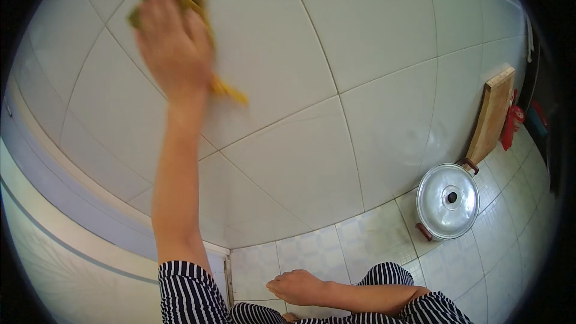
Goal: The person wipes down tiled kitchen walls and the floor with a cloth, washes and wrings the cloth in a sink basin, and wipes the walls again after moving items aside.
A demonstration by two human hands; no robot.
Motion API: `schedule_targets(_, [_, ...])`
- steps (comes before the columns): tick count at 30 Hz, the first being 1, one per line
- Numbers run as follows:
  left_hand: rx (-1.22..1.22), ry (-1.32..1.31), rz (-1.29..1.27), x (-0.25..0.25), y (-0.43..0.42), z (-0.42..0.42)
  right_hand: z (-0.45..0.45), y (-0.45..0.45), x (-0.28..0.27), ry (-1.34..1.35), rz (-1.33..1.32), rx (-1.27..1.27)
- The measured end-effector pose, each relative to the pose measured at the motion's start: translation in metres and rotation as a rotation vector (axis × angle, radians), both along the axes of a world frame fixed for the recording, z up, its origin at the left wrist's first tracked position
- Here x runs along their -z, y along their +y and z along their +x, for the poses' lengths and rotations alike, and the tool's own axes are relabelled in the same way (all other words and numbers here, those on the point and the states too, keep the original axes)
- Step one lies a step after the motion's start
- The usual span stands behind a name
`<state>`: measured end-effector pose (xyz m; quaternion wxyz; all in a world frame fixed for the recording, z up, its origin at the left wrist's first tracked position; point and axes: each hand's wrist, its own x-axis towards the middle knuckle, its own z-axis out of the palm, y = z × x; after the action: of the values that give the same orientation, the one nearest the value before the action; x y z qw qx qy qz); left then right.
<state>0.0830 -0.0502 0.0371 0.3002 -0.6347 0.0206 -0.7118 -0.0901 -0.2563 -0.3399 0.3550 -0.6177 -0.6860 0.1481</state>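
High on the white tiled wall, at the upper left, my left hand [174,48] presses a yellow-green cloth [198,1] against the tiles. Its fingers lie over the cloth, and a yellow end of the cloth hangs out below the wrist side. Hand and cloth are slightly blurred. My right hand [295,287] is low in the view, in front of my body above the floor tiles, with its fingers curled together. Nothing shows in it.
A lidded silver pot [447,201] with brown handles stands on the floor tiles at the right. Behind it a wooden board [493,114] leans on the wall beside a red packet [513,125]. A pale panel [72,252] runs along the lower left.
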Motion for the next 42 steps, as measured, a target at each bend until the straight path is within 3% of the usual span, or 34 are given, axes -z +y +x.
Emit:
schedule_targets(3, [-0.012,-0.151,-0.074,-0.06,-0.007,0.018,0.003,-0.001,0.009,0.03,-0.014,-0.03])
schedule_targets(6, [-0.065,-0.244,-0.05,-0.039,-0.026,0.046,0.004,0.004,0.013,0.013,-0.054,-0.047])
schedule_targets(8, [-0.151,-0.026,-0.062,0.019,-0.076,0.057,0.003,0.003,0.014,0.031,-0.033,-0.029])
schedule_targets(10, [0.046,0.239,0.053,0.09,-0.088,0.065,0.004,-0.001,0.01,0.009,-0.071,-0.062])
schedule_targets(14, [0.051,0.721,0.14,0.251,-0.102,0.05,-0.011,-0.008,0.012,0.024,-0.039,-0.017])
schedule_targets(16, [0.176,0.922,0.21,0.336,-0.092,0.035,-0.011,-0.021,0.008,-0.014,-0.136,-0.028])
schedule_targets(20, [0.267,1.415,0.168,0.441,-0.065,-0.005,-0.017,-0.032,0.015,-0.144,-0.425,-0.125])
schedule_targets(23, [0.135,1.301,0.314,0.418,-0.081,-0.02,-0.019,-0.041,0.017,-0.171,-0.505,-0.171])
schedule_targets(26, [0.141,1.049,0.225,0.352,-0.081,-0.013,-0.018,-0.048,0.017,-0.155,-0.506,-0.219])
schedule_targets(29, [-0.001,0.707,0.061,0.231,-0.079,-0.003,-0.019,-0.048,0.017,-0.123,-0.505,-0.245])
schedule_targets(33, [-0.008,0.155,-0.085,0.063,-0.07,0.018,-0.017,-0.05,0.014,-0.162,-0.52,-0.242])
schedule_targets(36, [0.009,-0.069,-0.134,-0.028,-0.07,0.045,-0.014,-0.055,0.016,-0.115,-0.44,-0.219])
schedule_targets(38, [-0.057,-0.186,-0.164,-0.052,-0.078,0.063,-0.013,-0.053,0.019,-0.084,-0.372,-0.202])
schedule_targets(42, [0.007,0.056,-0.035,0.014,-0.132,0.085,-0.01,-0.047,0.022,-0.116,-0.388,-0.181])
